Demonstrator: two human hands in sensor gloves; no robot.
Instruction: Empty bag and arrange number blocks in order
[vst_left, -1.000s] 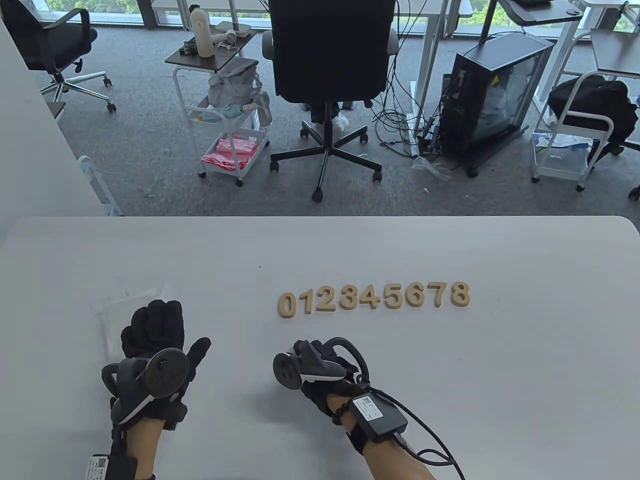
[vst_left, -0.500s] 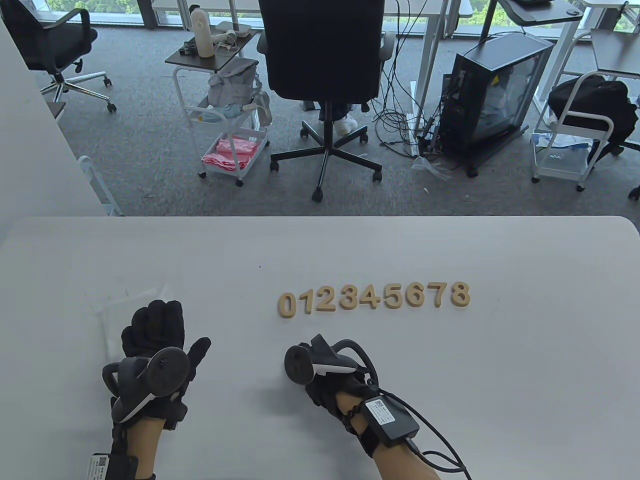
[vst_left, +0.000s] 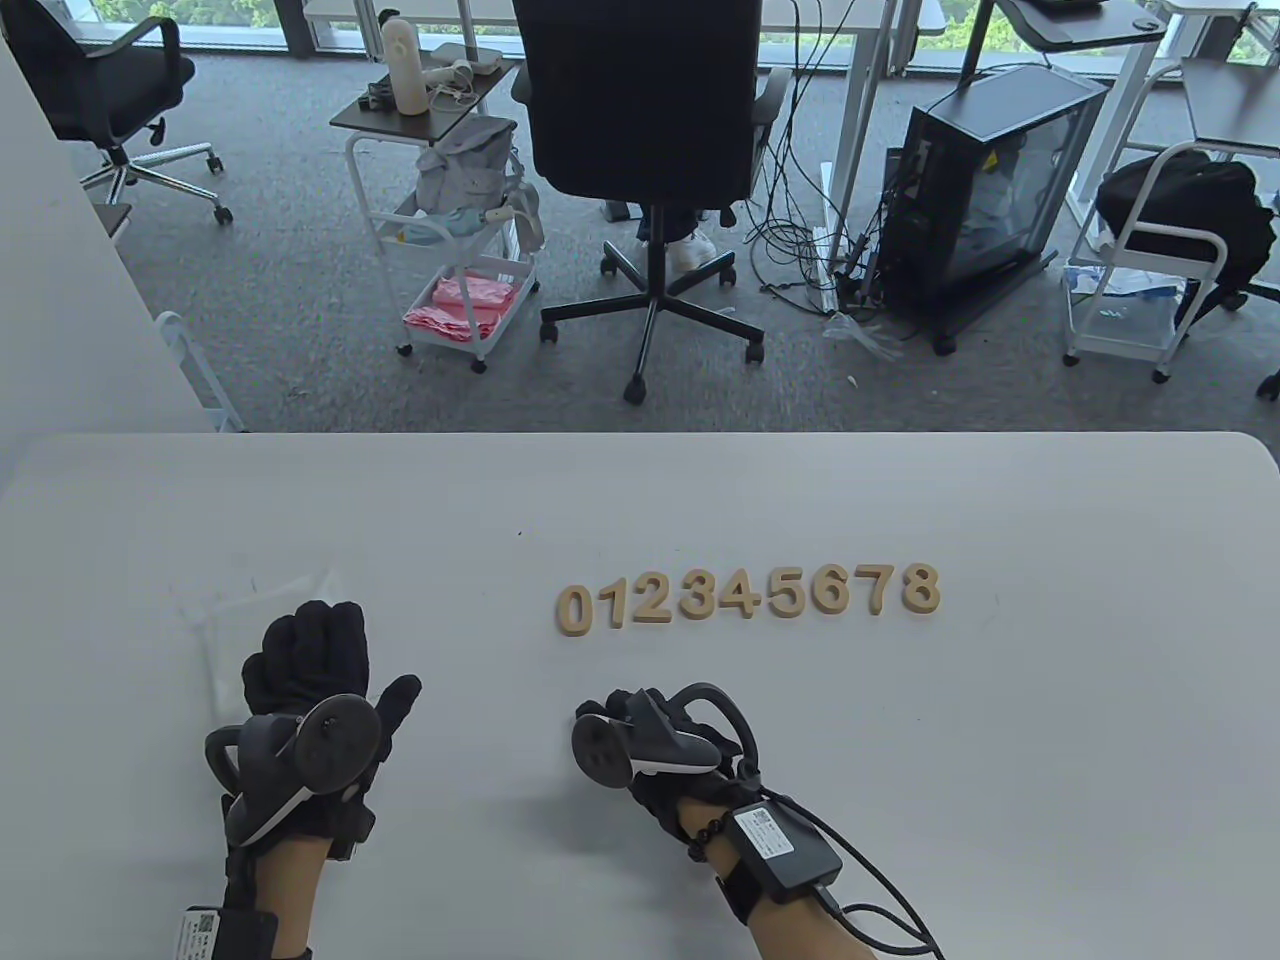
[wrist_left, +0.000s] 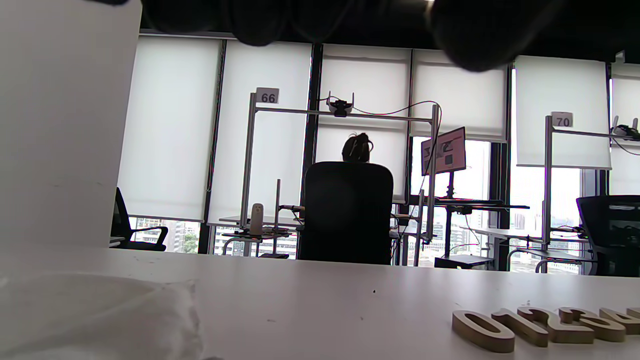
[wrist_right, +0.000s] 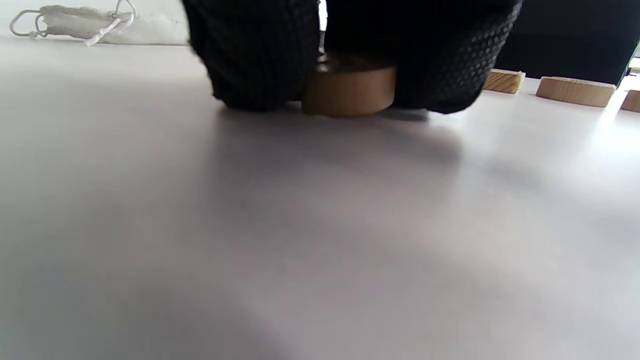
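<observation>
Wooden number blocks 0 to 8 (vst_left: 748, 596) lie in a row on the white table (vst_left: 1050, 720). My left hand (vst_left: 312, 640) rests flat, fingers extended, on the clear bag (vst_left: 245, 608) at the left; the bag also shows in the left wrist view (wrist_left: 95, 320), with the row's start (wrist_left: 540, 327) to its right. My right hand (vst_left: 625, 708) is below the row's left end. In the right wrist view its fingers (wrist_right: 260, 55) pinch a rounded wooden block (wrist_right: 349, 91) that sits on the table. I cannot read its number.
The table's far edge (vst_left: 640, 436) drops to the office floor with a black chair (vst_left: 640, 110) behind it. More of the row's blocks (wrist_right: 575, 91) lie just right of the pinched block. A white drawstring pouch (wrist_right: 90, 22) lies far left in the right wrist view.
My right hand has shifted a little to the right and turned slightly, staying low on the table. The left hand and the number row have not moved.
</observation>
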